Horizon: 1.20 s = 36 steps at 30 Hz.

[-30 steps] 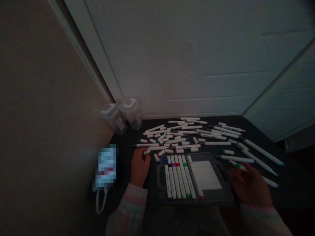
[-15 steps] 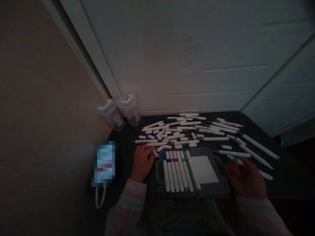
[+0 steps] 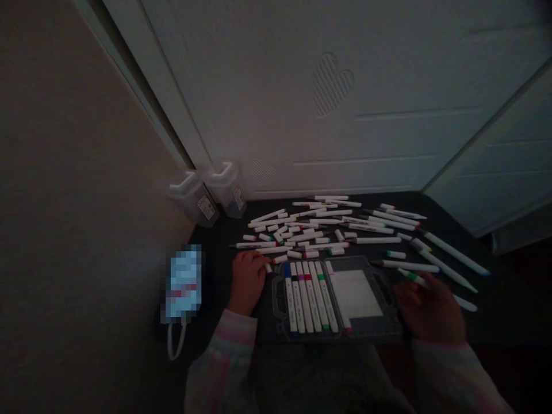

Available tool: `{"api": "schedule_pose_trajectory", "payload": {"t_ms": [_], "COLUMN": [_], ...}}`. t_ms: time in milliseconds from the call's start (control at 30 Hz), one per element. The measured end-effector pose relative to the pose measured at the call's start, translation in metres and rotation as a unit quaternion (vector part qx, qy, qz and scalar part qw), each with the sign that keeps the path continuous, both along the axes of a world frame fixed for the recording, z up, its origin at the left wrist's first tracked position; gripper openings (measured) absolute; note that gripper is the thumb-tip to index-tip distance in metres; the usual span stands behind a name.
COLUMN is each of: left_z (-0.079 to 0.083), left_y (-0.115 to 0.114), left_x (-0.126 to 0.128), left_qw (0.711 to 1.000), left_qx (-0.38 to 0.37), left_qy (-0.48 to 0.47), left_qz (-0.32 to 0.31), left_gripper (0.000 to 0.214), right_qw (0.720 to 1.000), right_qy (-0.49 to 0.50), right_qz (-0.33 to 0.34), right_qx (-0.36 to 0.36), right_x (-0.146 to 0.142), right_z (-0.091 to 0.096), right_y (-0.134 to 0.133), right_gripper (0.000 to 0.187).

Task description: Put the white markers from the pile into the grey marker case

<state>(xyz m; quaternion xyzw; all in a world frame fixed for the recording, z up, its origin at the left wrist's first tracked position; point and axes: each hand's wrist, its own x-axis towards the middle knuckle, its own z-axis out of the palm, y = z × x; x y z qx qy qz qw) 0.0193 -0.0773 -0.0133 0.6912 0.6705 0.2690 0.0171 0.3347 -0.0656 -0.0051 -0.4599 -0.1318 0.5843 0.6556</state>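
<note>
My left hand (image 3: 249, 282) rests on the dark tabletop left of the marker case, its fingers curled around a small white marker cap (image 3: 268, 268) with a dark purple end. In my right hand (image 3: 433, 307), at the case's right side, is a white marker (image 3: 411, 276) with a green band. Its tip end points up and left; the rest is hidden by the fingers. Between the hands lies the open clear plastic case (image 3: 390, 325). Several white markers (image 3: 310, 299) stand side by side in its left half. One pink-ended marker (image 3: 340, 305) and a white card (image 3: 357, 294) occupy its right half.
Many loose white pens (image 3: 373, 232) and caps (image 3: 336, 252) are scattered behind the case. Two clear plastic containers (image 3: 228, 190) stand at the back left against a white panel (image 3: 280, 86). A blurred-out lit object with a white loop (image 3: 175, 345) is at the left.
My left hand has shifted slightly left with the cap at its fingers. My right hand keeps the green-banded marker almost in place. The whole view has tilted slightly.
</note>
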Motion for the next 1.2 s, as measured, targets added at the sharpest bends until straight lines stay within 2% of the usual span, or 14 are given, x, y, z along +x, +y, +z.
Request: {"api": "schedule_pose_trajectory", "payload": {"t_ms": [267, 467, 833, 1200], "left_z": [-0.0002, -0.001, 0.0031, 0.0022], "left_y": [-0.001, -0.0004, -0.0013, -0.0013], "left_x": [0.0026, 0.0033, 0.0024, -0.0004], "left_qw": [0.999, 1.0, 0.997, 0.989], "left_qx": [-0.014, -0.016, 0.039, 0.082], "left_qy": [0.007, -0.002, -0.068, -0.117], "left_qz": [-0.03, -0.024, 0.003, 0.025], "left_gripper": [0.034, 0.032, 0.024, 0.014], "right_qw": [1.0, 0.998, 1.0, 1.0], "right_qy": [-0.01, -0.049, 0.013, -0.011], "right_qz": [0.009, 0.009, 0.01, -0.004], "right_qx": [0.021, 0.032, 0.004, 0.004], "right_x": [-0.0009, 0.001, 0.0013, 0.0005], "right_z": [-0.0004, -0.0039, 0.0005, -0.0021], "right_y": [0.0005, 0.0008, 0.0005, 0.0012], "right_gripper": [0.017, 0.017, 0.017, 0.014]}}
